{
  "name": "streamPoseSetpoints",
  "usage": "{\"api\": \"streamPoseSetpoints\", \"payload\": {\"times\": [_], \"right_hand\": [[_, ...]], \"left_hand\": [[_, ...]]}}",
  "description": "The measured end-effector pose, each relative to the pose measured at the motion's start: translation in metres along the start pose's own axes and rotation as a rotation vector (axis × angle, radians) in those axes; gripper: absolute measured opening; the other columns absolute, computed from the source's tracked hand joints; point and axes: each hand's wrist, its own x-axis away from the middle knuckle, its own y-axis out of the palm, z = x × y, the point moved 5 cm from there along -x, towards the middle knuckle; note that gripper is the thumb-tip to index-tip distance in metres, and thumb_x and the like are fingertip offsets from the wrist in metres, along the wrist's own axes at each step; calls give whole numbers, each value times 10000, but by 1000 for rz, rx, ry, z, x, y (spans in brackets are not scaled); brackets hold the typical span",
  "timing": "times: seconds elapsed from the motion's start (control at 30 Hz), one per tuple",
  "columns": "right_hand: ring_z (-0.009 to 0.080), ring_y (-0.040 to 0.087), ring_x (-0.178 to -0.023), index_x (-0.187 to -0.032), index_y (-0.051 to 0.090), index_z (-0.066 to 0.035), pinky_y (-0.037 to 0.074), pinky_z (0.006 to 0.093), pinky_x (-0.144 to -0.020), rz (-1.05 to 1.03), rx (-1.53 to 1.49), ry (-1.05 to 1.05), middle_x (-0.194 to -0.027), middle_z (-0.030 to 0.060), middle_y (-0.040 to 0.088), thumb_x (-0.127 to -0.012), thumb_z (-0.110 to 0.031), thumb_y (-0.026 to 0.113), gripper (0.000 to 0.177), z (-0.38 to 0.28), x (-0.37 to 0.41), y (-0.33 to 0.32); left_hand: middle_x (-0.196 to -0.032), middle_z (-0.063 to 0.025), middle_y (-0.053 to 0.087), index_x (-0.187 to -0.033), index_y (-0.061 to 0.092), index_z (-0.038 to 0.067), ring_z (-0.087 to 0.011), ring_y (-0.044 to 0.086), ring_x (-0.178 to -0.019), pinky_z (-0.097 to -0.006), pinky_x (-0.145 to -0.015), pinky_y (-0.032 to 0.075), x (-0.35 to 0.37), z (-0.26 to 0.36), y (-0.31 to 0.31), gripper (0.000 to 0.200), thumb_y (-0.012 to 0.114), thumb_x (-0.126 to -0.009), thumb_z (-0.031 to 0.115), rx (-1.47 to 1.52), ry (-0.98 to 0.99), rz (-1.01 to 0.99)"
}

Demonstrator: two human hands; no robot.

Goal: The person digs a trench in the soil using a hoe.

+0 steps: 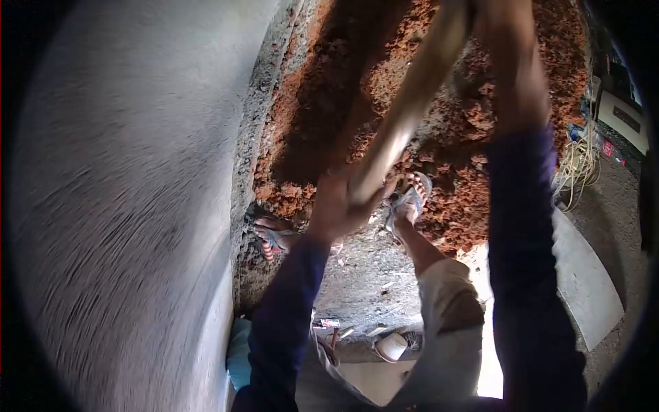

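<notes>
A thick wooden handle (405, 113) runs slantwise from the top of the view down to the middle, blurred by motion. Around its lower end my left hand (343, 202) is closed. My right arm reaches up to the top edge, where my right hand (504, 20) is smeared beside the upper part of the handle, its fingers not readable. The handle's far end is out of view. Beneath both arms lies loose reddish-brown soil (453, 192), partly in dark shadow.
A grey plastered wall (123, 192) fills the left side. My sandalled feet (410, 199) stand at the soil's near edge. A coil of cord (580, 165) and a pale board (583, 275) lie at right. A white bucket (391, 347) and a teal object (239, 353) are low down.
</notes>
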Motion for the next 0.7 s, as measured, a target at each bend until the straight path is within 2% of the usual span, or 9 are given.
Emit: {"api": "streamPoseSetpoints", "payload": {"times": [0.17, 0.2, 0.27, 0.3, 0.37, 0.47, 0.53, 0.67, 0.7], "right_hand": [[205, 575, -566, -902, 593, 10, 485, 373, -468, 12, -35, 291, -701, 110, 578, -903, -152, 544, 169, 164, -29, 70], [211, 575, -578, -917, 591, 10, 486, 382, -475, -4, -13, 444, -716, 113, 578, -902, -154, 547, 170, 222, -5, 90], [223, 575, -600, -946, 588, 11, 489, 402, -489, -74, 57, 801, -745, 120, 578, -900, -156, 555, 177, 337, 79, 139], [229, 574, -612, -961, 586, 11, 490, 412, -495, -99, 72, 977, -760, 124, 578, -898, -157, 558, 182, 371, 134, 158], [241, 574, -635, -991, 583, 12, 493, 431, -509, -160, 9, 1226, -789, 130, 578, -896, -160, 566, 197, 379, 196, 177], [259, 573, -669, -1035, 578, 13, 497, 460, -529, -170, -146, 1526, -833, 140, 577, -893, -164, 576, 227, 340, 240, 141], [258, 550, -559, -978, 572, 15, 468, 447, -458, -173, -257, 1509, -711, 141, 552, -839, -85, 596, 172, 340, 262, 164], [250, 546, -503, -871, 550, -1, 447, 413, -414, -167, -129, 1496, -623, 126, 518, -813, -31, 583, 73, 291, 304, 180], [236, 541, -504, -794, 540, -33, 451, 396, -433, -180, -145, 1447, -621, 103, 514, -857, -105, 578, 102, 284, 312, 175]], "left_hand": [[-535, -31, 543, -758, 617, -10, -103, 496, -449, -322, -439, 418, -88, -99, -6, 401, 756, -778, 365, 112, -231, -97], [-511, -35, 528, -723, 617, 5, -83, 486, -428, -295, -387, 381, -64, -113, -9, 423, 700, -820, 409, 107, -458, -211], [-456, 7, 500, -1139, 557, 34, -80, 451, -361, -278, -317, 371, 29, -155, -5, 570, 603, -854, 525, -56, -931, -279], [-457, -6, 505, -1273, 425, 33, -93, 458, -356, -290, -310, 396, 85, -173, 17, 689, 589, -849, 550, -440, -438, -265], [-473, -61, 518, -899, 577, 20, -98, 447, -402, -287, -368, 369, 144, -146, 13, 478, 638, -844, 491, 59, -679, -32], [-486, -18, 478, -577, 504, 31, -57, 383, -461, -283, -422, 323, 153, -78, 18, 475, 712, -822, 381, 62, -830, -40], [-487, -10, 432, -602, 503, 18, -51, 384, -500, -287, -427, 330, 168, -70, 3, 474, 735, -802, 380, -35, -704, -21], [-512, -86, 515, -631, 537, -4, -127, 460, -493, -345, -479, 405, 224, -57, -16, 515, 743, -768, 448, 272, -1117, -19], [-516, -69, 525, -636, 548, 0, -131, 475, -493, -340, -485, 413, 221, -39, -20, 496, 746, -770, 435, 76, -957, -23]]}}
